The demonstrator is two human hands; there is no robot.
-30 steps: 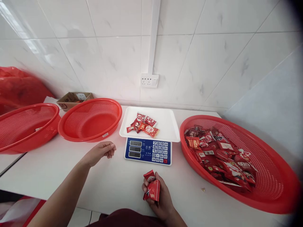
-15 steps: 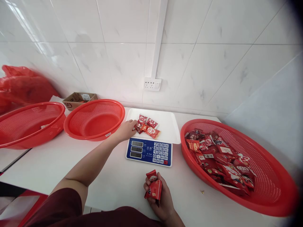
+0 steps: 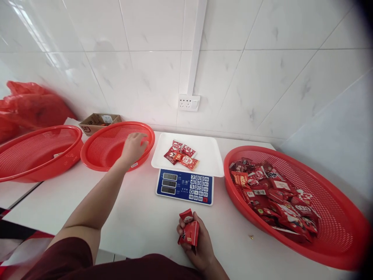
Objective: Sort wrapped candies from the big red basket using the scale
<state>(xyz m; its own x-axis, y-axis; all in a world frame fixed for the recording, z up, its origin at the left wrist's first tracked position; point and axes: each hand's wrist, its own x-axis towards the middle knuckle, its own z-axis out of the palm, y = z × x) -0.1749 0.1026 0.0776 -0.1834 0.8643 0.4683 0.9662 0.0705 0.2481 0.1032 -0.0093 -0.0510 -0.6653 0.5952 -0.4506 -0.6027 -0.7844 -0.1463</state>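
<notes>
My left hand [image 3: 131, 149] reaches over the near rim of the middle red basket [image 3: 101, 165], back of the hand up; I cannot see whether anything is in it. My right hand [image 3: 199, 247] rests on the white table near the front edge and grips a few red snack packets [image 3: 189, 229]. Between the hands stands a blue-faced scale [image 3: 185, 186] whose white tray [image 3: 208, 153] carries a few red packets [image 3: 182, 154]. A large red basket [image 3: 326, 249] on the right is full of several red packets [image 3: 271, 192].
A second red basket [image 3: 35, 171] sits at the far left, with a red plastic bag [image 3: 29, 107] behind it and a small cardboard box [image 3: 97, 120] against the tiled wall. A wall socket [image 3: 189, 103] is above the scale. A small crumb [image 3: 250, 236] lies on the table.
My left hand went from the table to the packets on the scale tray, then swung left over the middle red basket. One small packet at the pile's left is gone. My right hand stayed put.
</notes>
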